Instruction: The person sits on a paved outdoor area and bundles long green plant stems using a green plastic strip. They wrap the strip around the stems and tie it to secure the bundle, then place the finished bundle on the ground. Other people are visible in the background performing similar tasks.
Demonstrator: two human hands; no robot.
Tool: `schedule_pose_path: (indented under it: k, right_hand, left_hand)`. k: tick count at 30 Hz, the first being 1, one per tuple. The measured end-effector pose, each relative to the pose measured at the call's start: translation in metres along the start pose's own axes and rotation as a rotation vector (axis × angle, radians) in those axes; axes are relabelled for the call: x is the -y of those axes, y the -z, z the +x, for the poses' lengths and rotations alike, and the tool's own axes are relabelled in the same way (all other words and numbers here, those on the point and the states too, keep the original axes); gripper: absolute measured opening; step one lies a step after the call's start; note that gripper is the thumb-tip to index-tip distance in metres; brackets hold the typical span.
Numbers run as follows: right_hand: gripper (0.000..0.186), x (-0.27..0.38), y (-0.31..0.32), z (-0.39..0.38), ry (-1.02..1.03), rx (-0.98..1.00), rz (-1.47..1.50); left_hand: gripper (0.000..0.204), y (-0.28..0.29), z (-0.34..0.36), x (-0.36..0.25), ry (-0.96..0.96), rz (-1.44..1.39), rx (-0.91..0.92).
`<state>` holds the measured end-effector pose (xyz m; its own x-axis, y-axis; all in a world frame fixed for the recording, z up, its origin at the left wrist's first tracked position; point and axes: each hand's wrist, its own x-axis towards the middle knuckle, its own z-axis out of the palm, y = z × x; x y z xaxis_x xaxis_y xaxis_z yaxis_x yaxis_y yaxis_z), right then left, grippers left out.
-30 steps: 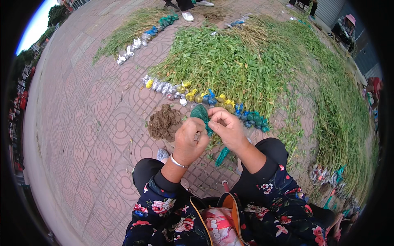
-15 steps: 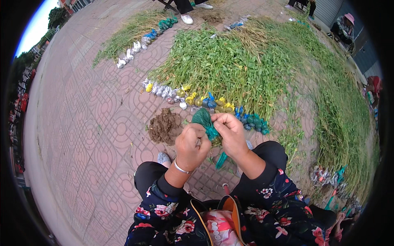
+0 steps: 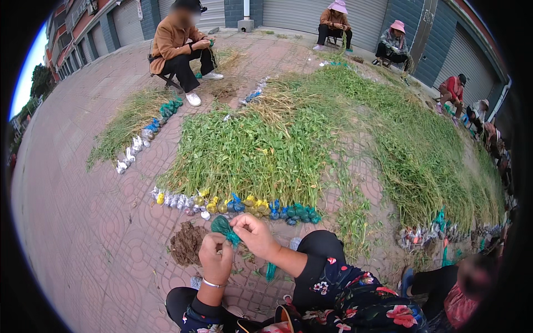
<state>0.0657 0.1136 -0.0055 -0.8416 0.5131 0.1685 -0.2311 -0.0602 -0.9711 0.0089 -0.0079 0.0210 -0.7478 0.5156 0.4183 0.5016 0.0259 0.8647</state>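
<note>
Between my hands is a small green plastic bag (image 3: 221,225), its gathered part pinched in my fingers. My left hand (image 3: 215,260), a silver bracelet at its wrist, is closed on the bag from below. My right hand (image 3: 255,237) pinches it from the right. What the bag holds is hidden. Just beyond lies a row of plants (image 3: 250,158) with their root ends wrapped in white, yellow, blue and green bags (image 3: 302,212). A heap of brown mud (image 3: 186,243) sits on the paving left of my hands.
A loose green bag (image 3: 270,272) lies by my right foot. Another plant bundle (image 3: 130,127) is at the far left, and a long plant pile (image 3: 416,161) runs along the right. A seated person (image 3: 180,47) works ahead; several others sit by the shutters. Someone is close at my right (image 3: 466,288).
My view has swung up and to the right, so more people and the shutters show. Both hands still hold the green bag, with little change in grip.
</note>
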Motion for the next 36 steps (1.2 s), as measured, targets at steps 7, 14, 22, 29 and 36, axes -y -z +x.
schedule_pose_path:
  k: [7, 14, 22, 29, 36]
  right_hand:
    - [0.009, 0.005, -0.005, 0.002, 0.082, -0.046, -0.215]
    - [0.01, 0.005, -0.004, 0.004, 0.173, -0.053, -0.284]
    - [0.009, 0.003, -0.005, 0.003, 0.168, -0.045, -0.294]
    - [0.01, 0.006, -0.005, 0.003, 0.19, -0.047, -0.349]
    - [0.011, 0.014, -0.008, 0.001, 0.249, -0.007, -0.434]
  left_hand:
    - [0.013, 0.004, -0.001, 0.006, 0.081, 0.08, 0.044]
    - [0.014, 0.002, -0.001, 0.011, 0.146, 0.04, 0.012]
    - [0.009, 0.007, 0.003, 0.012, 0.146, 0.146, 0.078]
    - [0.01, 0.01, 0.002, 0.016, 0.2, 0.179, 0.116]
    - [0.016, 0.013, 0.001, 0.019, 0.286, 0.187, 0.232]
